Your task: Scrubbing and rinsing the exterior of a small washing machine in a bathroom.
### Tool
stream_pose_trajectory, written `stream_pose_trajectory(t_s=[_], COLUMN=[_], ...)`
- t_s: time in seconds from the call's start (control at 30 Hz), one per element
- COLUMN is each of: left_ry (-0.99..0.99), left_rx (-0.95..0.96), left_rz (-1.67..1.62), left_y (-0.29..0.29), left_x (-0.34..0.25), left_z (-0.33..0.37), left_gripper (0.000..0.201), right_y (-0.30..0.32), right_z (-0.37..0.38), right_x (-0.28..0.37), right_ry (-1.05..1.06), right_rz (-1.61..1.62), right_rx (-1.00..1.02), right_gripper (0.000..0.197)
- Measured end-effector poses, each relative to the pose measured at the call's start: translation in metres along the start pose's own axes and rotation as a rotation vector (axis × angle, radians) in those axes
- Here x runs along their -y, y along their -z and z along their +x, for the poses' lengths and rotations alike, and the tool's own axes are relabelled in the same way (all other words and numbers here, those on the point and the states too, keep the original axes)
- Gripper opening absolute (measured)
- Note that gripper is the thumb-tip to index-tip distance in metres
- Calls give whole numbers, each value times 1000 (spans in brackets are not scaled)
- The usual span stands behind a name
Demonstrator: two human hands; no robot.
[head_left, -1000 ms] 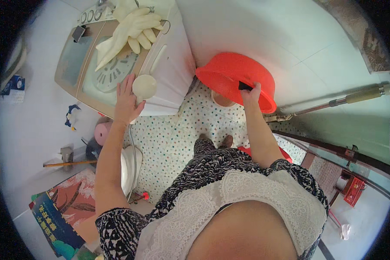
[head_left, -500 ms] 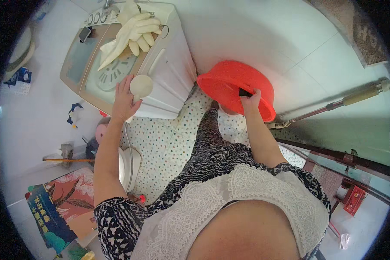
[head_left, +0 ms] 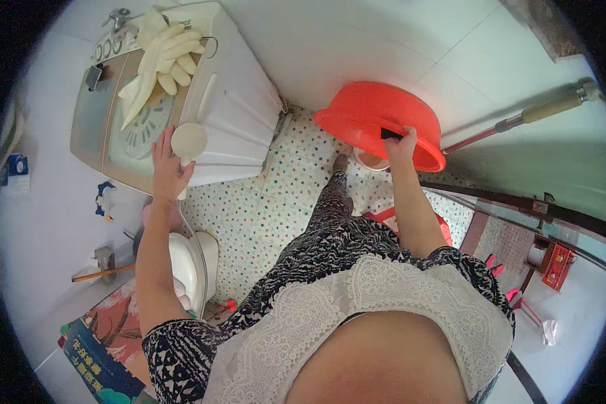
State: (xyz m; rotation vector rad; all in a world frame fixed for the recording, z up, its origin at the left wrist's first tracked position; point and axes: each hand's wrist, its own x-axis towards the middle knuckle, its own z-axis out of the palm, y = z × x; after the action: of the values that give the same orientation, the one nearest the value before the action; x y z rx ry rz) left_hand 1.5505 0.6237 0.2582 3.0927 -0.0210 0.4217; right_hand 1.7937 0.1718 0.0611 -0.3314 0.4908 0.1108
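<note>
My left hand (head_left: 170, 168) holds a white shower head (head_left: 189, 143) with a round face, beside the washing machine's (head_left: 232, 111) near edge. Its fingers lie along the head with the thumb on the other side, and a pale hose (head_left: 195, 236) trails below. On the right, my right hand (head_left: 402, 143) grips the rim of a large red basin (head_left: 384, 101), which is tipped on its side. Something small and black (head_left: 391, 134) shows at those fingers; its kind is unclear. Cream rubber gloves (head_left: 161, 57) lie on the machine's lid.
A white toilet (head_left: 185, 266) stands at the lower left beside a patterned board (head_left: 104, 353). Under the basin is a round tub (head_left: 370, 160) near my foot. A long-handled pole (head_left: 552, 108) leans at the right, above a dark-framed glass panel (head_left: 545, 155). The floor is dotted tile (head_left: 249, 222).
The washing machine, gloves and left hand with the shower head now sit further left in view. The basin and right hand have shifted slightly right and up. Red shapes now show beside my right forearm.
</note>
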Motion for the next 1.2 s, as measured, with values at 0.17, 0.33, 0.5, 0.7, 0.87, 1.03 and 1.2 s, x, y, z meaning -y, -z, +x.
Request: stream_pose_trajectory(t_s=[0.17,0.33,0.5,0.7,0.87,1.03,1.2], left_ry=[-25,2,-44,-33,-93,-87,-81], left_rx=[-6,52,38,47,39,106,139], left_rz=[-10,14,-19,6,26,95,164], left_y=[3,1,-13,-9,-6,3,3], left_x=[-10,-20,-17,-5,7,-6,-7], left_z=[15,9,28,7,-7,-37,-88], left_gripper=[25,34,43,34,28,29,32], right_y=[33,22,47,47,86,152,124], right_z=[18,13,41,5,-36,-115,-202], right_x=[47,61,85,51,20,-67,-216], right_ry=[4,73,123,90,35,211,-200], right_rz=[37,-64,-123,-206,-185,-859,-553], right_rx=[5,-94,-45,-41,1,55,-128], right_gripper=[34,31,36,36,39,25,25])
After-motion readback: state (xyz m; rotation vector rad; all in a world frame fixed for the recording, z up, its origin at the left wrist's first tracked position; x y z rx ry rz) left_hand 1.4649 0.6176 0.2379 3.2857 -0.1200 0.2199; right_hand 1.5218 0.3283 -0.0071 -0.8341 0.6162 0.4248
